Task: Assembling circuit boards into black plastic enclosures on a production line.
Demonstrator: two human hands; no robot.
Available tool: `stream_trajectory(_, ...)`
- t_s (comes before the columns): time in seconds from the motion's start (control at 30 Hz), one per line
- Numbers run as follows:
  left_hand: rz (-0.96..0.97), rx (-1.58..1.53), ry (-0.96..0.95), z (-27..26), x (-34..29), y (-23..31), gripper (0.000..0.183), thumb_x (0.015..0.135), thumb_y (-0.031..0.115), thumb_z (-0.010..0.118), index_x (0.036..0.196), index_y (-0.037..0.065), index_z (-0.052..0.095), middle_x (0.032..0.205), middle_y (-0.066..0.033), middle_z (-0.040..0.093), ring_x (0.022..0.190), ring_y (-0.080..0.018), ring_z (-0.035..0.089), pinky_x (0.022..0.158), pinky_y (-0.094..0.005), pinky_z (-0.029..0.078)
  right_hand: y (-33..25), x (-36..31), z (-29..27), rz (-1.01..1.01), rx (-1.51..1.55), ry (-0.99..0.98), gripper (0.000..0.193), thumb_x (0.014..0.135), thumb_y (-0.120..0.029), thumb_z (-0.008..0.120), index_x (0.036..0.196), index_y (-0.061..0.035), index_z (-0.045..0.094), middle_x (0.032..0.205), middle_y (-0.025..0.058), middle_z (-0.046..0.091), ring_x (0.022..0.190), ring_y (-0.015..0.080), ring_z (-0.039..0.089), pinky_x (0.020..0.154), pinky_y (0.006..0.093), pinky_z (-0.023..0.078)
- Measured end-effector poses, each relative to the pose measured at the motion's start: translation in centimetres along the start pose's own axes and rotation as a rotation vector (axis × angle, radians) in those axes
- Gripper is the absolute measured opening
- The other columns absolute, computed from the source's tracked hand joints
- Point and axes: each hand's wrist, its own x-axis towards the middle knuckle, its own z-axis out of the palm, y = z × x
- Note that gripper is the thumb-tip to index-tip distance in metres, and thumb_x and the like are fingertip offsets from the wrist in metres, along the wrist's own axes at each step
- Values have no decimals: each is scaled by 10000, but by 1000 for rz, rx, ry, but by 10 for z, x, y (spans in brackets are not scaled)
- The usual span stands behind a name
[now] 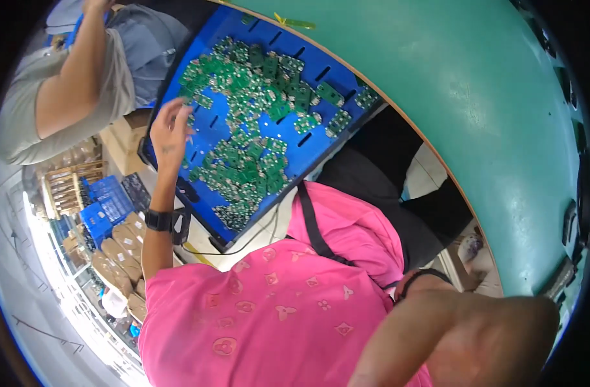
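Observation:
My left hand (168,134) hovers over the left edge of a blue plastic tray (212,115), its fingers bent and apart with nothing visible in them. Many small green circuit boards (246,97) lie heaped in the tray, some loose near the hand. A few larger green boards (330,94) lie toward the tray's right side. On my left wrist is a black watch (158,220). My right arm (462,329) fills the lower right, bent, close and blurred; its hand cannot be made out.
A green tabletop (450,84) with a curved edge runs along the right. Another person's arm (72,90) is at the upper left. Blue crates (108,203) and brown packages (124,248) stand at the left. A dark cable (256,240) hangs below the tray.

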Motion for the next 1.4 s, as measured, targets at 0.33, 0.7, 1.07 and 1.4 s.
stream_trajectory(0.33,420,492,29,49,42,-123,401,918,275,679,1207,-2,656,1161,-189,695,1092,-329,663,956,-398,503,105,208,362,-168,-118,-262,432,1030,-359,464,958,6,683,926,149,681,801,255,599,778,373,488)
stream_trajectory(0.7,424,719,23,159,116,-72,763,919,655,506,1531,210,409,1588,-209,326,1462,-438,279,1127,-733,107,219,265,354,117,-911,-354,486,980,-310,583,1306,51,596,1318,218,615,1229,313,581,1059,375,411)
stream_trajectory(1.07,393,360,-387,128,-7,-77,822,952,635,476,1576,133,291,1633,-207,225,1501,-439,192,1173,-687,78,333,317,388,21,-1653,-396,849,975,-603,452,1565,-24,260,1630,261,176,1513,480,57,1199,621,97)
stream_trajectory(1.4,-407,459,94,57,-121,-147,847,970,607,476,1581,74,233,1631,-288,112,1511,-455,117,1122,-732,104,360,281,429,-31,-1286,-913,722,973,-484,538,1537,-78,343,1628,234,202,1509,489,67,1181,659,66)
